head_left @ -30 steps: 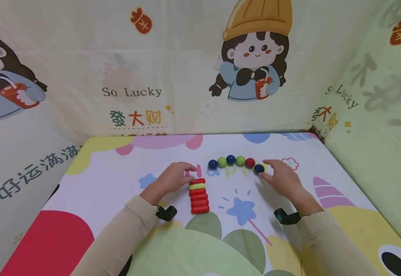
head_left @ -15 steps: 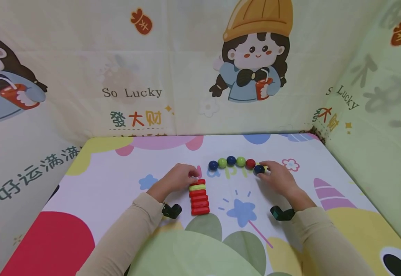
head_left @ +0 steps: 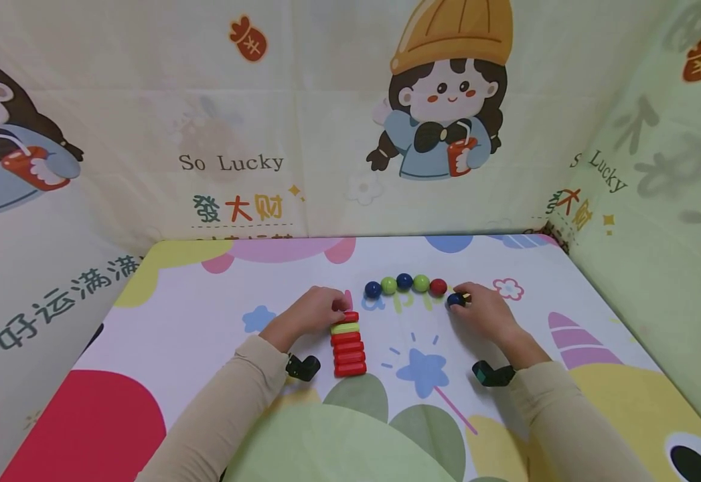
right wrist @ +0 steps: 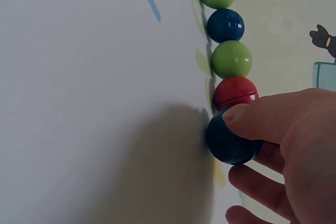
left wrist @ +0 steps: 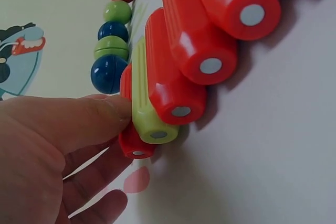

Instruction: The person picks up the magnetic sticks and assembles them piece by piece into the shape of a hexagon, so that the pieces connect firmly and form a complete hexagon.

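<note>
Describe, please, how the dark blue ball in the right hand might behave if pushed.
Being round, the dark blue ball would probably roll unless the right hand steadied it. Its smooth surface may slip. It seems stiff: the thumb leaves no dent.

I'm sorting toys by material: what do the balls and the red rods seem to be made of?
The balls: probably glossy plastic; some show a fine seam, though coated metal isn't ruled out. The red rods: likely shiny moulded plastic, with ridged sides and bright highlights; their flat grey end discs may be metal.
</note>
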Demonstrator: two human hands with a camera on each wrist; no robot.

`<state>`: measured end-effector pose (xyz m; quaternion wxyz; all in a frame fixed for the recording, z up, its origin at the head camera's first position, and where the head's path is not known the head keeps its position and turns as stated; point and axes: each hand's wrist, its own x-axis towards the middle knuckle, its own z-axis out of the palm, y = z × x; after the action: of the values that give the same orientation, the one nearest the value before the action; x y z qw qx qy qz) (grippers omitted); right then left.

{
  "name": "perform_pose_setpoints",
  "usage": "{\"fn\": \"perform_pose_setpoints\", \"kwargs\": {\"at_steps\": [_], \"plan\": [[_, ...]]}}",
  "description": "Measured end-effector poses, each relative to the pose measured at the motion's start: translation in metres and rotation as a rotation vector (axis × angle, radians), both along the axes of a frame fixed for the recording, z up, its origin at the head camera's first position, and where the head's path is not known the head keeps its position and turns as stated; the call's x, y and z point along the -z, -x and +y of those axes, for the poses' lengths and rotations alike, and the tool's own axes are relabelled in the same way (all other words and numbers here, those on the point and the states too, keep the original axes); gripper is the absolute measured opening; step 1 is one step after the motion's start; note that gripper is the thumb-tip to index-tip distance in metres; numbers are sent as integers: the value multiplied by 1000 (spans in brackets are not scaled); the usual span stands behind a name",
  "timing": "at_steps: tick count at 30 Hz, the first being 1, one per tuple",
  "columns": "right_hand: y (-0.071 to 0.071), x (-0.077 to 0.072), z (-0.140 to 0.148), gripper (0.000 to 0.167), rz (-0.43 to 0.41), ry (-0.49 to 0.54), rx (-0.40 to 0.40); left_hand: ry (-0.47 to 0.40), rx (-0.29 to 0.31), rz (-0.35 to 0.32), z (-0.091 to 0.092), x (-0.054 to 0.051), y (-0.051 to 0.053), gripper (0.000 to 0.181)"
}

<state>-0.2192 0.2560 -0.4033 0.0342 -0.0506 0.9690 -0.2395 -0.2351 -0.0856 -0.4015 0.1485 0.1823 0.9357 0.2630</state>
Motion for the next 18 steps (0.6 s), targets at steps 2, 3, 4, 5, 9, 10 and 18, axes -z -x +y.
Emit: {"fn": "perform_pose_setpoints", "kwargs": {"at_steps": [2,3,4,5,9,10,18], "plan": [[-3,-1,1,46,-10,9,-11,5,1,-3,0,1,0,13],[-4,0,2,46,-15,13,-16,8,3,-2,0,1,0,13],[-5,0,2,46,-20,18,-21,11,4,-2,1,1,1,14],[-7,0,3,45,-22,25,-25,15,6,0,1,1,1,14],[-13,1,5,43,-12,36,-41,28,19,12,1,2,3,12],[-15,1,5,43,-7,39,-45,29,21,14,1,2,3,12],[-27,7,9,43,4,53,-51,-19,25,35,9,-4,1,16]]}}
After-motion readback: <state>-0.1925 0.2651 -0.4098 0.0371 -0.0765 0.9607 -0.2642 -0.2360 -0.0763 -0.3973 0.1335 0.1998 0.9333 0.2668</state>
